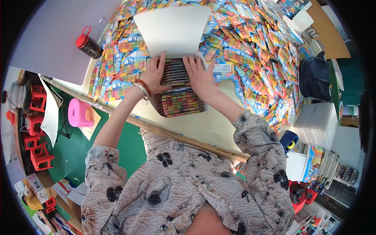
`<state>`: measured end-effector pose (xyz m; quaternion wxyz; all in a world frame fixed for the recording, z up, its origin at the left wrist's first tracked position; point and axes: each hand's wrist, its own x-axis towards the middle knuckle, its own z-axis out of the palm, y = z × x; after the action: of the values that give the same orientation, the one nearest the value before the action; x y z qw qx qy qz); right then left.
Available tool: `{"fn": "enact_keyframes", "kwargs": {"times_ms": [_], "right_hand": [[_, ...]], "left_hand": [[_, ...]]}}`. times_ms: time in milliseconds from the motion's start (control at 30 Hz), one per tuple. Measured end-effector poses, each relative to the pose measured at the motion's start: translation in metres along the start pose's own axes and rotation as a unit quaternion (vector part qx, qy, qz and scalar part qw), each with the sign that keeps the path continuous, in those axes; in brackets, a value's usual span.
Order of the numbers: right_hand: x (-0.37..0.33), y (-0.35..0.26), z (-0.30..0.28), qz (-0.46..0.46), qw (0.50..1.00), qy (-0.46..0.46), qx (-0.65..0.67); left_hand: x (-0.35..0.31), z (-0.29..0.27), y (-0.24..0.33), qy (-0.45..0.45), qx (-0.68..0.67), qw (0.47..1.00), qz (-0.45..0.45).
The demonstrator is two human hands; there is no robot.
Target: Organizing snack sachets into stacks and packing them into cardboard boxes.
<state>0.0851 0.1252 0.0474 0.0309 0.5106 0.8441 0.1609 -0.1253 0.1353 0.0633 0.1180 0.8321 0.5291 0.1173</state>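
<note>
A white box stands on the table in front of me, its lid raised at the far side. Two groups of thin, colourful packets fill it, packed on edge in rows; the far group shows darker edges. My left hand lies over the box's left side, fingers stretched out and touching the far packets. Opposite it, my right hand rests over the right side with its fingers spread on the same packets. Both palms hide parts of the box's walls.
Loose, colourful blister packets cover much of the table around the box. A dark bottle with a red cap stands at the left. On the right are a dark bag, stacked white trays and a blue tape dispenser. A pink stool is on the floor.
</note>
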Motion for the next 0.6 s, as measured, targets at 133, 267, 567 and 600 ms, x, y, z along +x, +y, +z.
{"fn": "enact_keyframes", "kwargs": {"times_ms": [133,267,567,600], "right_hand": [[0.000,-0.008,-0.005,0.022,0.998,-0.021,-0.061],[0.002,-0.003,-0.007,-0.006,0.995,-0.065,-0.074],[-0.014,0.043,-0.034,0.101,0.941,0.011,0.323],[-0.019,0.043,-0.026,0.174,0.895,-0.035,0.410]], "left_hand": [[0.000,-0.010,0.008,-0.017,-0.014,0.998,0.052],[-0.002,-0.007,0.018,0.005,0.176,0.984,0.028],[-0.015,-0.021,0.021,0.034,0.173,0.984,-0.030],[-0.020,-0.027,0.028,0.068,0.179,0.980,-0.050]]}}
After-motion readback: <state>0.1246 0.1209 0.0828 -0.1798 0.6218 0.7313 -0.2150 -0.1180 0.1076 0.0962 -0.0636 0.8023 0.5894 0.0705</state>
